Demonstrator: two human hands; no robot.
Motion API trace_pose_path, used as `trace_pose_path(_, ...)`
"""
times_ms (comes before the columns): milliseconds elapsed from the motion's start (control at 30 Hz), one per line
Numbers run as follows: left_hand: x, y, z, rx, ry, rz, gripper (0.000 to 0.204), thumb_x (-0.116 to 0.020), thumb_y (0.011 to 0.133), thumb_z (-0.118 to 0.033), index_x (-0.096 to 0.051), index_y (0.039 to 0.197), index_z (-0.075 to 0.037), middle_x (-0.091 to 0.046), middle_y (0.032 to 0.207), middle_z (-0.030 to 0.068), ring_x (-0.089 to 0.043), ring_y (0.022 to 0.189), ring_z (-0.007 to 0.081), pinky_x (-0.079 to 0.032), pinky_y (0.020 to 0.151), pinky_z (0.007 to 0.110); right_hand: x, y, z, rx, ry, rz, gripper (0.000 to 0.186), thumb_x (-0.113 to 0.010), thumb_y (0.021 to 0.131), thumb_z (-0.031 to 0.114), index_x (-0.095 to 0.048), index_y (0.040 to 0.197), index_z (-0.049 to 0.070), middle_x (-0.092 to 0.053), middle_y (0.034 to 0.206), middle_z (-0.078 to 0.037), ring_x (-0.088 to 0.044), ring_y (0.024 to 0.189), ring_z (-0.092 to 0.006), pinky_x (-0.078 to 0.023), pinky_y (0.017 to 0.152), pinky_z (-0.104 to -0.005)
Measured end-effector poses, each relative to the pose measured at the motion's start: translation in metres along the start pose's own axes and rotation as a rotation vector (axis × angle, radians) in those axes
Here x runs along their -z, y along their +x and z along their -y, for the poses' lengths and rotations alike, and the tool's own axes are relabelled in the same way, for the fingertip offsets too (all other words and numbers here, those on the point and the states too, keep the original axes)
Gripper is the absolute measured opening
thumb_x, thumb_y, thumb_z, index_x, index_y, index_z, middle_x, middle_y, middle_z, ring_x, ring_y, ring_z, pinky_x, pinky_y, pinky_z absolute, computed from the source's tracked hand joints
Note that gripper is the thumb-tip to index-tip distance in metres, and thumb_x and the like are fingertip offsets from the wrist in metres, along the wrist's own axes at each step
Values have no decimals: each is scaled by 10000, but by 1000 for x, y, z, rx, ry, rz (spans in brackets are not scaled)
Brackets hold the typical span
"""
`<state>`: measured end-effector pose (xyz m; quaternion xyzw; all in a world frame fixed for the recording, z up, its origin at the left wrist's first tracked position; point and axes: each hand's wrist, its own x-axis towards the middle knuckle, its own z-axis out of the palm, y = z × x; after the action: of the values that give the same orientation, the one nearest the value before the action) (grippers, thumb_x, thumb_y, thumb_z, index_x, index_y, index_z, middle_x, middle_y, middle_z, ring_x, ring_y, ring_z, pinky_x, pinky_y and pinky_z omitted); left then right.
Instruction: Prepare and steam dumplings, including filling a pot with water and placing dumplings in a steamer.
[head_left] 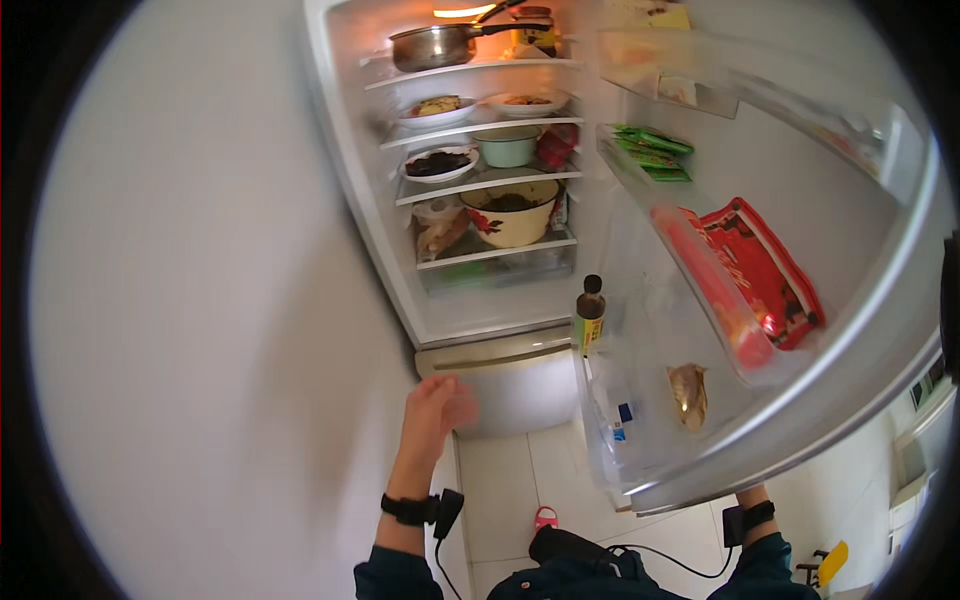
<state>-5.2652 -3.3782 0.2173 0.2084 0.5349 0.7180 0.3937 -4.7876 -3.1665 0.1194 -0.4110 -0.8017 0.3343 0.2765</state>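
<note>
My left hand [437, 408] is raised in front of the refrigerator's lower drawer front [520, 385], touching nothing that I can see. Its fingers are smeared by motion, so their pose is unclear. On the right, the refrigerator door [870, 230] stands wide open. Only the wrist end of my right hand [752, 495] shows below the door's bottom edge; the fingers are hidden behind the door. Inside the refrigerator are a steel saucepan [433, 48], plates of food [438, 168], a pale green bowl [507, 150] and a cream enamel pot [512, 225] with a red flower.
Door shelves hold green packets [652, 152], a red package [765, 270], a dark-capped bottle [590, 315] and a brownish wrapped item [688, 395]. A white wall [200, 300] rises close on the left. Cables run from both wrist bands. Pale tiles [495, 490] cover the floor.
</note>
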Motion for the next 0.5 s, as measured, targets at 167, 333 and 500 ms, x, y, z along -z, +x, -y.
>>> trace_pose_path(167, -31, 135, -5, 84, -129, 98, 533, -571, 872, -280, -337, 1238, 28, -471, 1138, 221, -593, 928, 346, -519, 755, 408, 4, -39, -8, -231, 315, -327, 381, -534, 894, 207, -492, 1242, 58, -523, 1239, -113, -481, 1127, -254, -390, 960, -364)
trace_pose_path(333, -63, 280, -3, 162, -333, 117, 730, -622, 829, -336, -208, 1353, -41, -274, 1254, 338, -543, 957, 452, -509, 788, 487, -18, -72, -2, -352, 561, -491, 384, -528, 897, 214, -488, 1246, 59, -521, 1241, -113, -480, 1129, -254, -389, 961, -368)
trace_pose_path(500, -76, 403, 5, 16, -150, 129, 673, -628, 817, -359, -299, 1324, -61, -353, 1271, 243, -532, 998, 415, -522, 744, 487, -31, -76, 8, -427, 701, -527, 387, -521, 899, 222, -484, 1249, 61, -519, 1242, -113, -479, 1131, -254, -389, 961, -371)
